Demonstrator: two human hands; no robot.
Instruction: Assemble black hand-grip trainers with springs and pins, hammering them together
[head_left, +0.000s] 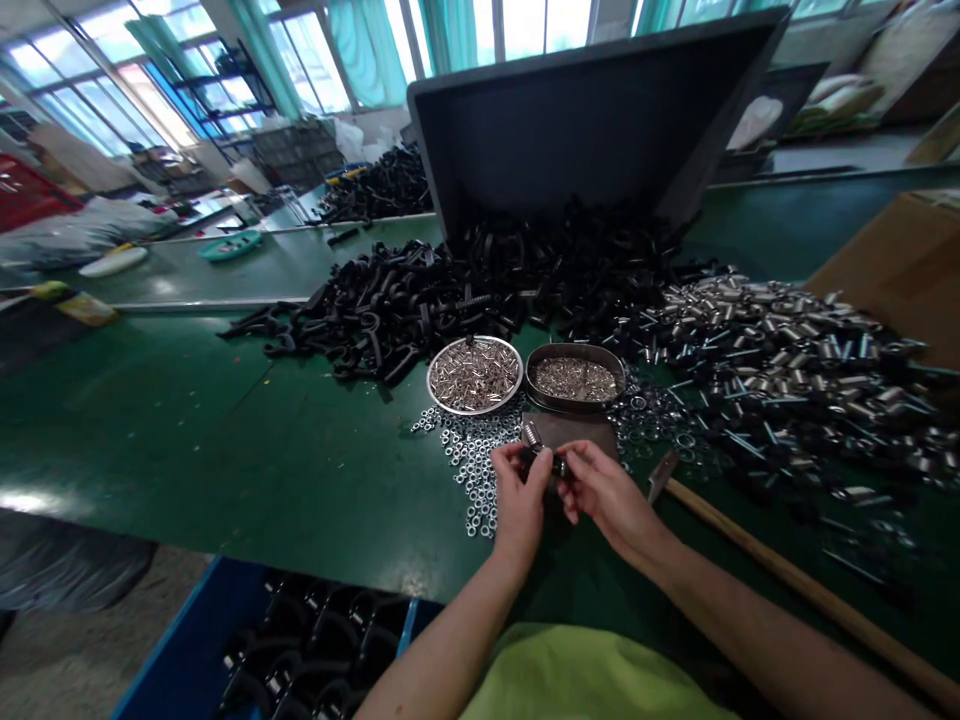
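My left hand (523,500) is closed around a small black part with a shiny metal cylinder (532,434) sticking up from it. At the other end of that part, the fingers of my right hand (600,490) pinch it; what exactly they grip is partly hidden. Both hands are just in front of a brown metal block (574,432). Beyond it stand a round dish of small metal pins (475,375) and an oval tin of tiny metal pieces (574,380). Loose nuts (472,460) are spread beside my left hand.
A hammer (750,545) lies right of my hands. Black plastic parts (390,300) spill from a tipped grey bin (600,120). Metal sleeves and bolts (795,360) are heaped at right, near a cardboard box (900,260). Below the table edge, a blue crate (176,640) holds black parts.
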